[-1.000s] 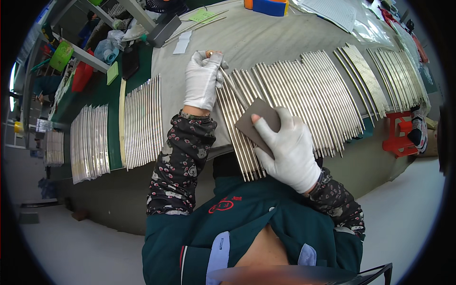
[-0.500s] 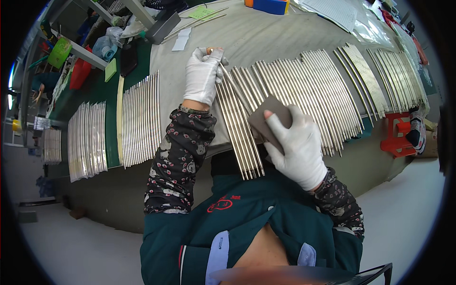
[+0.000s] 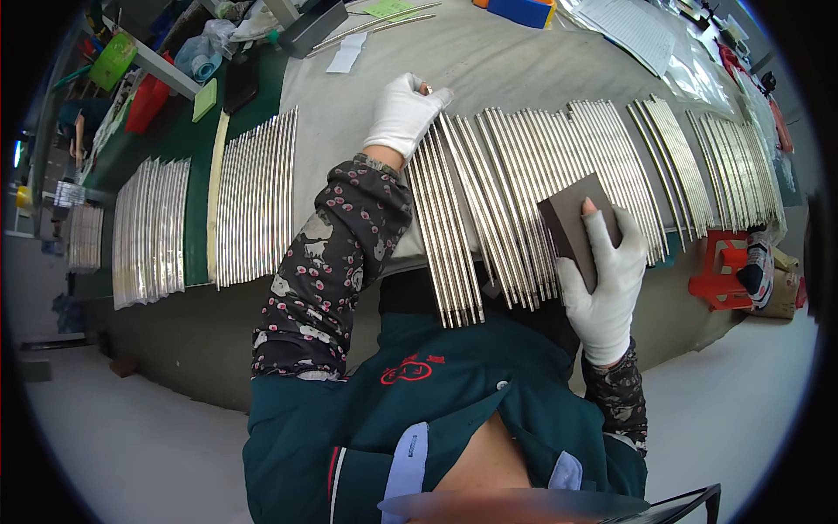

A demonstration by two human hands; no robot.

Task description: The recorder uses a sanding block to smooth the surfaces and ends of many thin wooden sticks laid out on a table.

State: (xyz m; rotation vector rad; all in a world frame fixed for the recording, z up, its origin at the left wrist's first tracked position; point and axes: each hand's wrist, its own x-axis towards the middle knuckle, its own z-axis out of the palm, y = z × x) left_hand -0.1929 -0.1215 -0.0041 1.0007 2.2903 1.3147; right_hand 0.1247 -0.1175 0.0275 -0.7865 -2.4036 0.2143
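Note:
My left hand, in a white glove with a bare fingertip showing, is at the far end of a small group of shiny metal rods. Its fingers are curled at the tip of one rod, partly hidden by the glove. My right hand, gloved the same way, grips a flat, dark grey-brown pad, thumb to one side and a bare fingertip pressing its face. The pad is over the near part of a wider row of rods, covering some of them.
More rods lie in rows at right and left, with plastic-wrapped rods at far left. Loose rods and a white paper slip lie at the back. A red stool stands right of the table.
My right hand has moved right with the pad, away from the slanted rod it was against. My left hand has shifted slightly right, and that rod now lies closer to the others.

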